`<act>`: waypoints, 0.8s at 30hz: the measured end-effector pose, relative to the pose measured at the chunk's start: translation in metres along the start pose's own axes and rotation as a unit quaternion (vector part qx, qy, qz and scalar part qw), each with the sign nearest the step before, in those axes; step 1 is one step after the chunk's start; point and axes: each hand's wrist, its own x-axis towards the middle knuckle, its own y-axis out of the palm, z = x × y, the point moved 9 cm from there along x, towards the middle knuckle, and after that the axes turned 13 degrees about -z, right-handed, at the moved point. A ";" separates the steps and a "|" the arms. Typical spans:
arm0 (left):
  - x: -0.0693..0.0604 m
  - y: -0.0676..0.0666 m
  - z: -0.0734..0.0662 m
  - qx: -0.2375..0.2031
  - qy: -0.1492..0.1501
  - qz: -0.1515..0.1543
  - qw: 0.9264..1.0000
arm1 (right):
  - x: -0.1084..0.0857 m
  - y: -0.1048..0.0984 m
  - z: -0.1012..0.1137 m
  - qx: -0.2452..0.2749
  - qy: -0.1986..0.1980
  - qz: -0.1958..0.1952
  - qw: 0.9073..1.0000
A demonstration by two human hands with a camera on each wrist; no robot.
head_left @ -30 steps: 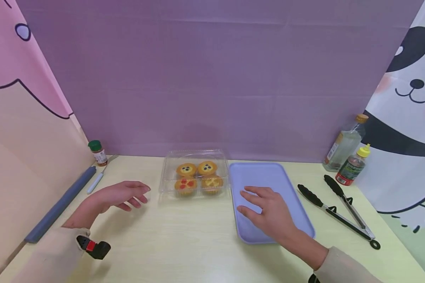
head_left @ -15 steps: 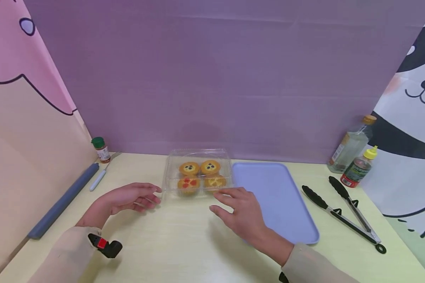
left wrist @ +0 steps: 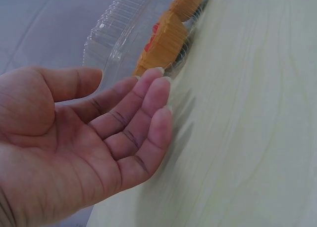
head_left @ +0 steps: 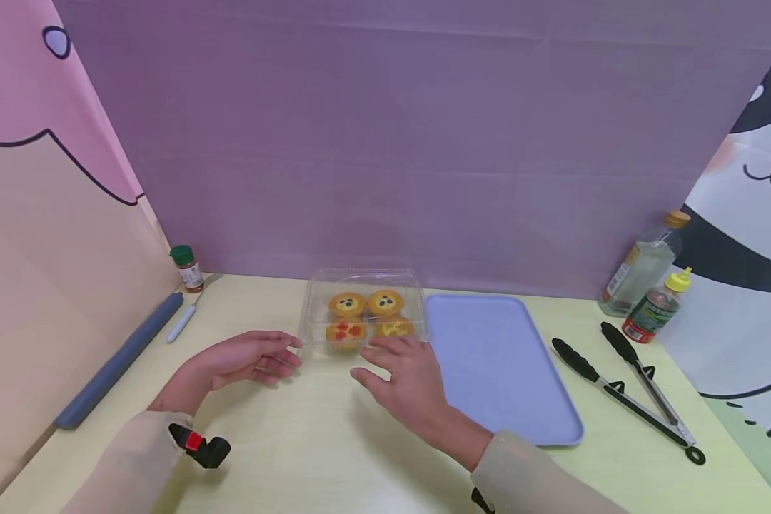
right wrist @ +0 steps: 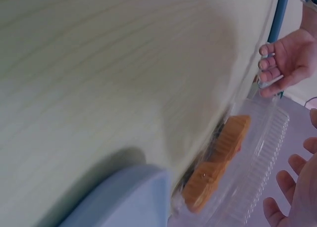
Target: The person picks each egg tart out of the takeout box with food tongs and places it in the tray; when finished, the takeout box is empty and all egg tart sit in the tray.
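Note:
A clear plastic clamshell box [head_left: 315,314] stands near the back wall with several egg tarts inside. The two rear tarts [head_left: 385,303] carry dark berries, and a front one [head_left: 345,334] has red pieces. My left hand [head_left: 250,360] hovers by the box's front left corner, fingers relaxed and palm turned inward. In the left wrist view, a gap of table shows near those fingers [left wrist: 156,96]. My right hand [head_left: 405,378] is before the box's front right corner, fingers loosely spread, partly hiding a tart [head_left: 393,327]. Neither hand holds anything; whether the fingertips touch the box cannot be told.
A lilac tray [head_left: 501,371] lies right of the box. Beyond it are black-tipped tongs [head_left: 636,400], a glass bottle [head_left: 642,268] and a yellow-capped bottle [head_left: 655,307]. At left stand a green-capped jar [head_left: 188,268], a light-handled tool [head_left: 181,323] and a dark blue bar [head_left: 122,360].
My right hand has moved left from over the tray to the front of the box. My left hand has come slightly right, closer to the box. The head view has shifted a little.

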 end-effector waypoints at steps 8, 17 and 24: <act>0.003 -0.002 -0.002 -0.019 0.000 -0.012 1.000 | 0.007 0.021 0.013 -0.029 -0.024 -0.005 0.999; 0.008 0.003 -0.002 -0.033 0.000 -0.017 0.999 | 0.012 0.043 0.027 -0.099 -0.069 0.010 0.993; 0.006 0.004 -0.004 -0.034 0.001 -0.011 0.999 | 0.014 0.059 0.036 -0.115 -0.063 0.050 0.990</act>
